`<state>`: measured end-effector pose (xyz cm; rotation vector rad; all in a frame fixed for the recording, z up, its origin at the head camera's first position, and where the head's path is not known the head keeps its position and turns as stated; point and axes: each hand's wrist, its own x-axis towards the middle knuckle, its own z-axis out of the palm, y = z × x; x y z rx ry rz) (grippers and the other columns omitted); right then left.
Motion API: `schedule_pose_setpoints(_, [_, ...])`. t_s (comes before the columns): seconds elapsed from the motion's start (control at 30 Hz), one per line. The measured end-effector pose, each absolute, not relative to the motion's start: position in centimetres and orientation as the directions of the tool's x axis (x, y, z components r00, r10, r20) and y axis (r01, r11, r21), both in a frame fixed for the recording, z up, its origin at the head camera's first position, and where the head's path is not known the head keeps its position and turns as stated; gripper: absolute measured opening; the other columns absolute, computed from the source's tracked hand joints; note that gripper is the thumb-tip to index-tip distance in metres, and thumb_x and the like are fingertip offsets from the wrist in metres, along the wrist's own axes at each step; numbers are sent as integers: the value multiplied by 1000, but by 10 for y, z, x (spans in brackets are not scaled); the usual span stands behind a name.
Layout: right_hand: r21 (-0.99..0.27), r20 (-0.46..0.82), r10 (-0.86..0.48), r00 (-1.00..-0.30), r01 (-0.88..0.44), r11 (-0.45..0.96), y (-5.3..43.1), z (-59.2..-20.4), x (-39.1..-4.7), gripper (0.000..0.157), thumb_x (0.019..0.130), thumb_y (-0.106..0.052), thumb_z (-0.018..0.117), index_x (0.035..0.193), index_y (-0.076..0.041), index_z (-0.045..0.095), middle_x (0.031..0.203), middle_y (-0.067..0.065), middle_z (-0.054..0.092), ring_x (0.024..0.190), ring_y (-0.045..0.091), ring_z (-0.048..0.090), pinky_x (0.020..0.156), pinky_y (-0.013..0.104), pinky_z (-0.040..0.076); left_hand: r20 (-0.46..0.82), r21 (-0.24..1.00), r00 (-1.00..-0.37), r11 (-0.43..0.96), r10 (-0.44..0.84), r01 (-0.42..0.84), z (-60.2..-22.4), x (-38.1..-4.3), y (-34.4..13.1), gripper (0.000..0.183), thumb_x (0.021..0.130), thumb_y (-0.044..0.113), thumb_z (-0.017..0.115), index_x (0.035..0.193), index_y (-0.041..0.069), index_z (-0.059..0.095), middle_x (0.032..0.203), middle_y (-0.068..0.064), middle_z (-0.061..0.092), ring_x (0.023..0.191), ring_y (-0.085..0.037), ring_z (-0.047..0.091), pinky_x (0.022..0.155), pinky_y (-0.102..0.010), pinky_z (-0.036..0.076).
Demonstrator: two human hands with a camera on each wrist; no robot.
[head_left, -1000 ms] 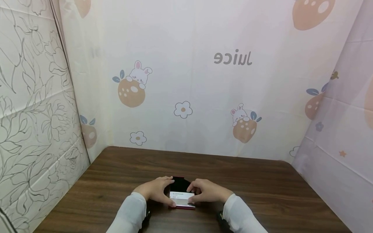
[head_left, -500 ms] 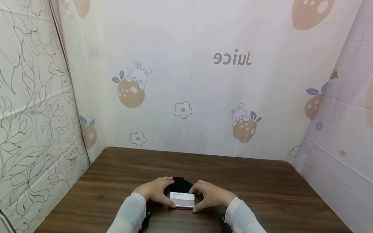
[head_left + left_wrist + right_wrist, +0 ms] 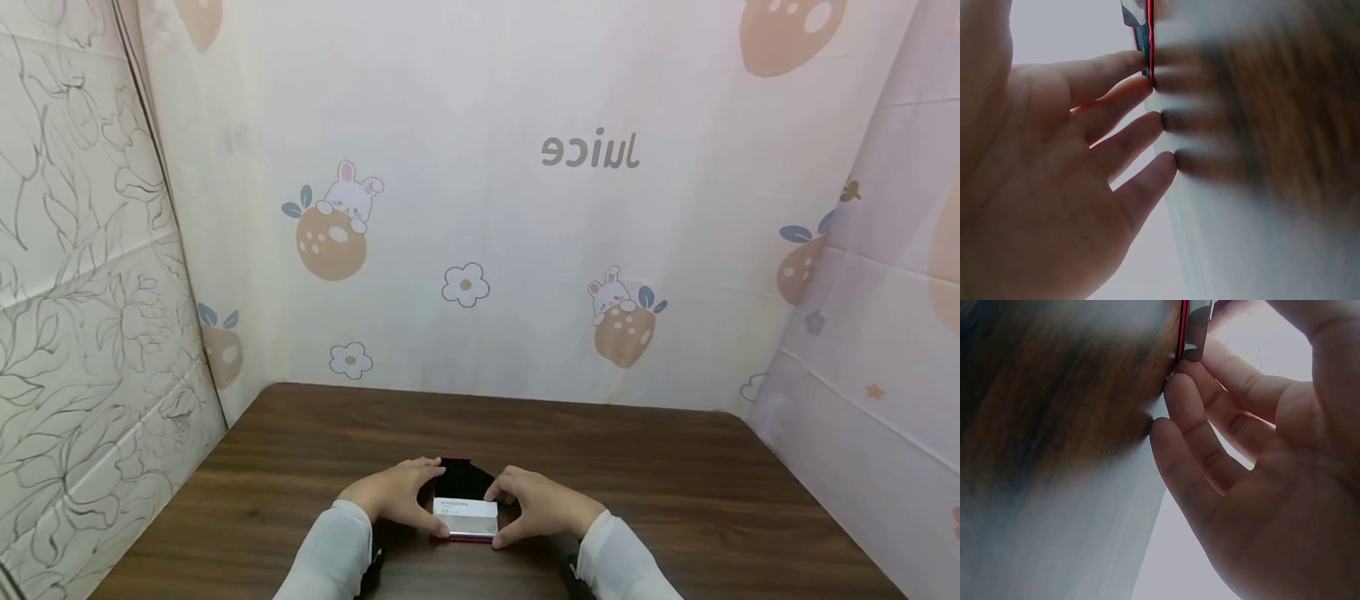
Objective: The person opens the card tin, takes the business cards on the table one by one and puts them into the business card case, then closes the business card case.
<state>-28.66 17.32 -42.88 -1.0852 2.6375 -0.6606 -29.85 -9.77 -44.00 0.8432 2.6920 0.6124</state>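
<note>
A business card case (image 3: 459,478) lies unfolded on the wooden table in the head view, its black inner flap pointing away from me. A white card with print (image 3: 465,507) sits in its front part above a shiny silver strip. My left hand (image 3: 397,492) holds the case's left side, thumb at the near corner and fingers further back. On the opposite side my right hand (image 3: 542,505) grips it, thumb at the near right corner. Both wrist views show the case's red edge (image 3: 1150,37) at the fingertips, with the other fingers down at the tabletop.
The dark wooden table (image 3: 660,475) runs back to a pale printed curtain (image 3: 480,208). More curtain hangs at the left (image 3: 97,250) and right (image 3: 870,333) sides.
My right thumb has moved from the silver strip at the card out to the case's near right corner, and the right hand has shifted slightly right. The left hand keeps its hold.
</note>
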Motion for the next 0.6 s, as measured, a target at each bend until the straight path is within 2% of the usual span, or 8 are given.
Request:
schedule_pose_setpoints(0.13, [-485,-16,-708,-706,-614,623,174,-431,-286,53,70,-47,77,110,-17,60,106,-5,54,93,6,51,82,31,51,-115,452,-813,759,571,469,-437,-298,-98,88,71,63,66,138,12,45,146,-8,38,131,-28,32,103,-55,35])
schedule_pose_setpoints(0.4, [-496,-34,-690,-723,-587,640,175,-433,-285,52,71,-48,76,112,-20,60,106,-7,53,95,6,50,84,32,50,-77,428,-835,775,545,466,-423,-304,-103,69,80,53,64,132,9,52,131,-8,55,118,-25,47,98,-51,42])
schedule_pose_setpoints(0.6, [-496,-29,-697,-716,-595,632,174,-432,-286,52,71,-48,76,111,-19,59,108,-5,53,97,8,51,86,33,50,-36,442,-831,755,555,485,-419,-316,-102,56,84,44,63,129,10,55,126,-8,58,116,-24,49,97,-50,43])
